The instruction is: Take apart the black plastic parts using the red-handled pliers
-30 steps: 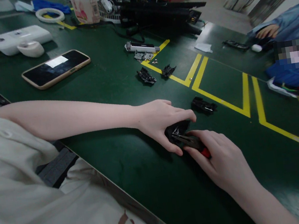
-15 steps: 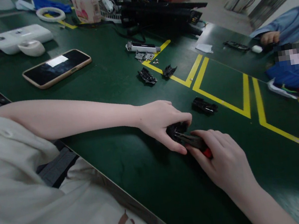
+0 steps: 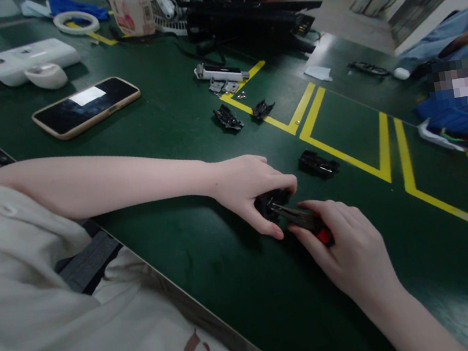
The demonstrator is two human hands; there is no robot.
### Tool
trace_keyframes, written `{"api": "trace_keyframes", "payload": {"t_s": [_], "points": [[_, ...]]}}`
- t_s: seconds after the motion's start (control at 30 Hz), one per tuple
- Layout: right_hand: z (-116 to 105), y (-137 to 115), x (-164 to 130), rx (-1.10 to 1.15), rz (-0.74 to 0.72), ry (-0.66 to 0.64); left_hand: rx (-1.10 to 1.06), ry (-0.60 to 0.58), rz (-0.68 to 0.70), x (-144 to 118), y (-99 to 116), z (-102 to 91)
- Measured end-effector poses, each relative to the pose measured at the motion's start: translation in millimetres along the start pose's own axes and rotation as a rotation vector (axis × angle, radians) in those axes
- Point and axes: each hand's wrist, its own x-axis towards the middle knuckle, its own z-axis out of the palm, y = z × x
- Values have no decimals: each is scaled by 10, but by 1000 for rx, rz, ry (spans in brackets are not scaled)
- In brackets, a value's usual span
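on the green worktop (image 3: pixel 191 123), the left hand (image 3: pixel 245 188) pinched a black part (image 3: pixel 270 202) at its centre; the right hand (image 3: pixel 351 252) gripped a red-handled tool (image 3: pixel 304 220), tip in the part. best pinned flat, with the tool steady.

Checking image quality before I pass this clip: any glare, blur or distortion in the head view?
Head view: dim overall; glare patch on the phone screen; table lines bow with wide-angle distortion; left hand, right hand and the black part stay reasonably sharp; far background soft.
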Motion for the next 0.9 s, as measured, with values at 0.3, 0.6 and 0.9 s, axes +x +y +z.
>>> {"api": "trace_keyframes", "payload": {"t_s": [0.3, 0.6, 0.9], "points": [[21, 26, -17, -13, -34, 6, -19, -2, 4, -8, -10, -2], [-8, 42, -14, 38, -37, -52, -36, -17, 30, -5, -26, -8], [-13, 42, 1, 31, -37, -70, -17, -34, 16, -1, -43, 11]]}}
